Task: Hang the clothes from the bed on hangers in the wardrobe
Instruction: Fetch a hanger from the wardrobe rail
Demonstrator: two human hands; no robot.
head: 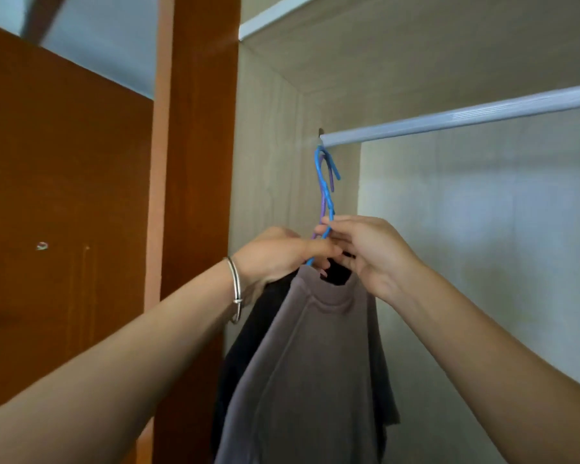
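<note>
pale wardrobe panels fill the right of the view, with one white rail (459,119) running across the compartment from its left wall and one white-edged shelf (275,20) above it. to the left stands one brown wooden door (198,162), and beyond it more brown panelling.

two hangers show, one blue hanger (327,182) and one purple hanger (322,209) close behind it. their hooks rise together to just under the left end of the rail; whether either hook sits over the rail cannot be told from here, as the tips appear to hang just below it.

two garments hang from them inside the wardrobe, at its left side: one grey-brown shirt (315,363) in front with a round collar, and one black garment (248,346) behind and to the left of it.

both hands are raised to the hanger necks. the left hand (275,256) is closed around the lower stems and the top of the clothes, fingers curled over them. the right hand (365,249) pinches the blue hanger stem between thumb and fingertips, just above the shirt collar. the two hands touch each other there. one silver bangle (235,289) circles the left wrist.
</note>
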